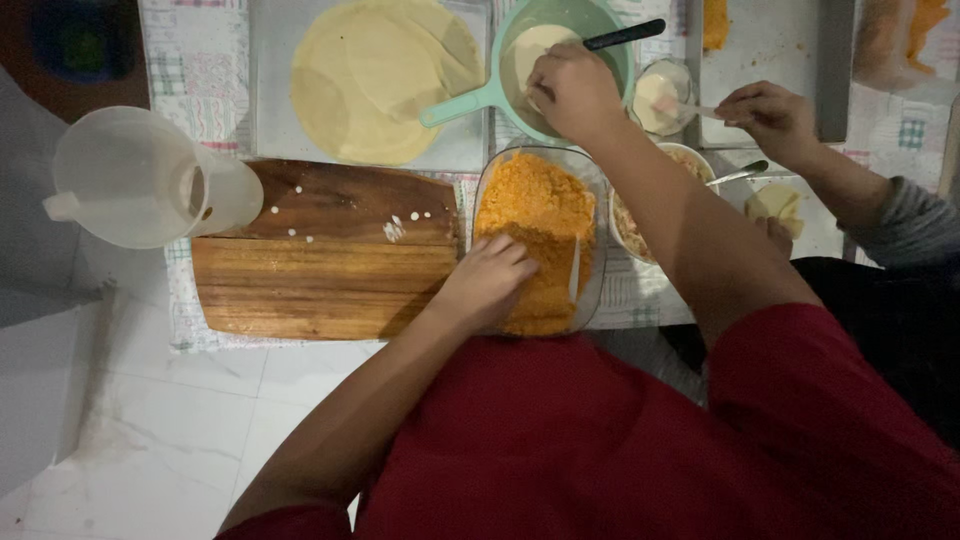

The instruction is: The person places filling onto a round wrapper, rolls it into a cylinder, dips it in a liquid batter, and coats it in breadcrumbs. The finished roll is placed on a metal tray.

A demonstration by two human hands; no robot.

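My left hand [488, 278] rests in a glass dish [592, 290] of orange breadcrumbs [535, 205]. Its fingers curl down into the crumbs, and what they grip is hidden. My right hand [572, 92] reaches over a green handled bowl [612, 28] of pale batter [530, 45], fingers closed on a pale piece at the batter's surface. A black-handled utensil [625, 35] leans in that bowl.
A wooden board [320, 265] lies left of the dish, with a white plastic jug [140, 180] at its corner. Thin pancakes [375, 75] lie on a tray behind. Another person's hand [770, 120] holds a utensil in a small glass bowl [662, 95]. A bowl of filling [628, 228] holds a spoon [738, 175].
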